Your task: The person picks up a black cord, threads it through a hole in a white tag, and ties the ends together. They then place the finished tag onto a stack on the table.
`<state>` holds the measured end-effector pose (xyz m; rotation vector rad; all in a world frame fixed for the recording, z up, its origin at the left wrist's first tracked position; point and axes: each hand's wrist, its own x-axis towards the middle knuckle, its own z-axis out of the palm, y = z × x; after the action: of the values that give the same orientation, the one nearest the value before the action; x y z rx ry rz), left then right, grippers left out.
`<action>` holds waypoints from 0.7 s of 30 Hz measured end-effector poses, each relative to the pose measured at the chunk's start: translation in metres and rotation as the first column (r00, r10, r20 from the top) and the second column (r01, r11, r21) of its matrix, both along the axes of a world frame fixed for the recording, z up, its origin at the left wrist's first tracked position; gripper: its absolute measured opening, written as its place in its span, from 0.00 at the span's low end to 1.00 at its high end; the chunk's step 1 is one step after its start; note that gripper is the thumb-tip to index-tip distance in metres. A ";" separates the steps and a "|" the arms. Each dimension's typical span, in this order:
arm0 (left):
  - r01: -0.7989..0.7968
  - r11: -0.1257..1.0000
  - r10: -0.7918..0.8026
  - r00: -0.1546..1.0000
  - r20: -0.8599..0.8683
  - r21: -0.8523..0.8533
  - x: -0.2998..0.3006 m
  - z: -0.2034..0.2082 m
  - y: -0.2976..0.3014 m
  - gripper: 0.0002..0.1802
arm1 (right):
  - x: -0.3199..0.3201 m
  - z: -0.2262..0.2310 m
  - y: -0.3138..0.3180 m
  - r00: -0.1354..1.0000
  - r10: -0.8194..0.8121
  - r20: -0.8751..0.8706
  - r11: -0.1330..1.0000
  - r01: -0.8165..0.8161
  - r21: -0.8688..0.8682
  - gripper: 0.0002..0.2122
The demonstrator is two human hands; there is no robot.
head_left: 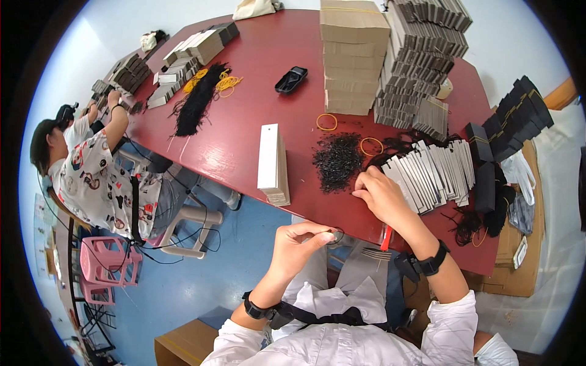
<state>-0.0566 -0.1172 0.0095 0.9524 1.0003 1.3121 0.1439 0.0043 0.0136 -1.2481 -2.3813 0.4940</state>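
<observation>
Table [293,113]: dark red and smooth-topped.
Left hand [299,243]: thumb and forefinger pinched on a small thin black loop [340,233], held just off the near edge, perhaps for a clear view of it.
Right hand [384,194]: fingers bent close together at the near right side of a loose heap of small black pieces [337,163]; I cannot tell whether they grip any.
Heap: between the white cards on both sides, seemingly for easy reach.
Card stack [273,165]: tall, narrow, white-topped, squared up left of the heap, probably for tidiness.
Card spread [430,175]: white rectangular cards overlapping in rows right of the heap, perhaps fanned so each lifts singly.
Writing: I can make out no brand or lettering on the cards.
</observation>
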 end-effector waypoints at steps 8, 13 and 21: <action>-0.024 0.996 0.042 0.973 -0.227 0.085 0.010 -0.003 -0.004 0.06 | -0.004 0.053 -0.066 0.882 -0.033 -0.470 0.960 -0.103 -0.260 0.03; -0.043 0.991 0.057 0.992 -0.108 0.125 0.026 0.002 -0.003 0.08 | -0.005 0.049 -0.091 0.874 0.099 -0.475 0.989 -0.036 0.140 0.06; -0.084 0.994 0.086 0.996 -0.024 0.070 0.035 0.004 -0.009 0.10 | -0.007 0.044 -0.101 0.874 0.163 -0.459 0.957 -0.027 0.288 0.10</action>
<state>-0.0220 -0.1259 0.0133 0.9912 1.0316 1.4159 0.1366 -0.0971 0.0579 -0.7757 -2.0059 0.4255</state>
